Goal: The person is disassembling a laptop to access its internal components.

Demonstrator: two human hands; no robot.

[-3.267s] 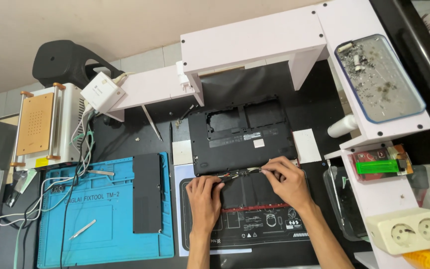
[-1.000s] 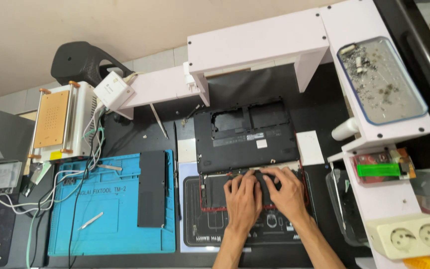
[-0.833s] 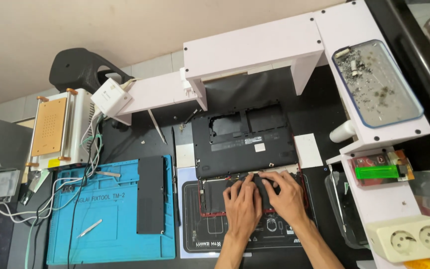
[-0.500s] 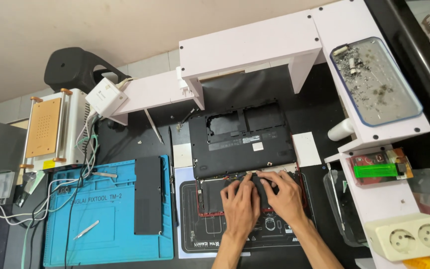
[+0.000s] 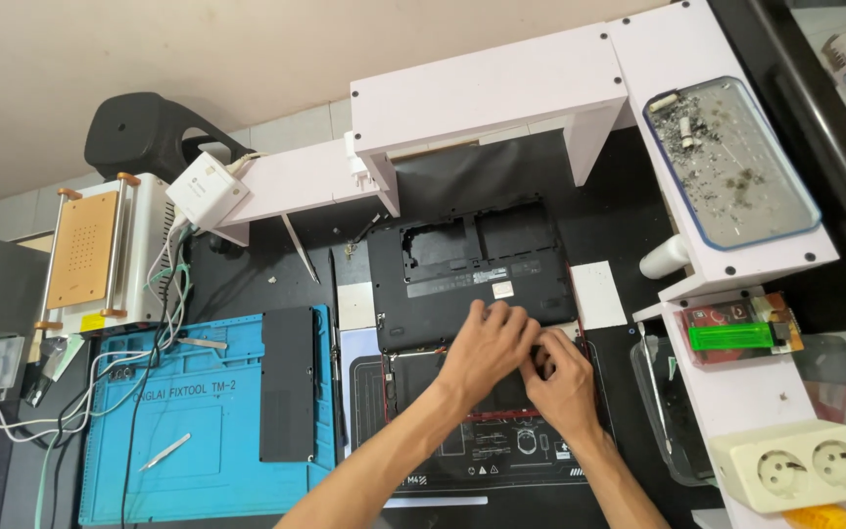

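An opened black laptop base (image 5: 413,382) with red trim lies on a dark printed work mat (image 5: 482,460). Its removed black bottom cover (image 5: 472,260) rests just behind it. My left hand (image 5: 487,351) lies over the back edge of the base, fingers spread and pressing down near the cover. My right hand (image 5: 568,380) sits right beside it, touching it, with fingertips curled at the same edge. The hands hide what is under the fingers.
To the left lie a blue repair mat (image 5: 198,411) with a black panel (image 5: 288,382), tweezers (image 5: 164,453) and cables. A machine with an orange plate (image 5: 85,250) stands far left. A white shelf (image 5: 501,88) spans the back; a parts tray (image 5: 731,162), green item (image 5: 731,336) and power socket (image 5: 800,465) are on the right.
Both hands stay on the laptop base. My left hand has shifted right and toward the back edge, now closing up against my right hand. The view has moved slightly.
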